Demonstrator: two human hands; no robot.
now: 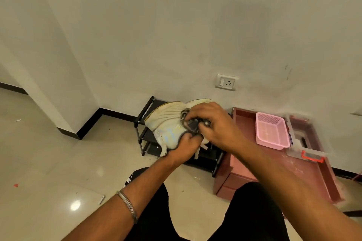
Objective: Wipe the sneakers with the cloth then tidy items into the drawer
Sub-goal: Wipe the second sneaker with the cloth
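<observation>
A white sneaker [168, 121] with a ribbed pale sole is held up in front of me, sole turned toward the camera. My left hand [186, 146] grips it from below near the heel. My right hand [213, 123] curls its fingers around a dark crumpled cloth [193, 126] pressed against the sneaker's sole. White laces hang under my hands. The pink open drawer [241, 121] of a low cabinet lies to the right.
A black metal shoe rack [145, 123] stands against the wall behind the sneaker. In the drawer sit a pink plastic basket [271, 133] and a clear box with an orange latch [311, 155]. A wall socket [226, 82] is above. My black-trousered legs fill the bottom.
</observation>
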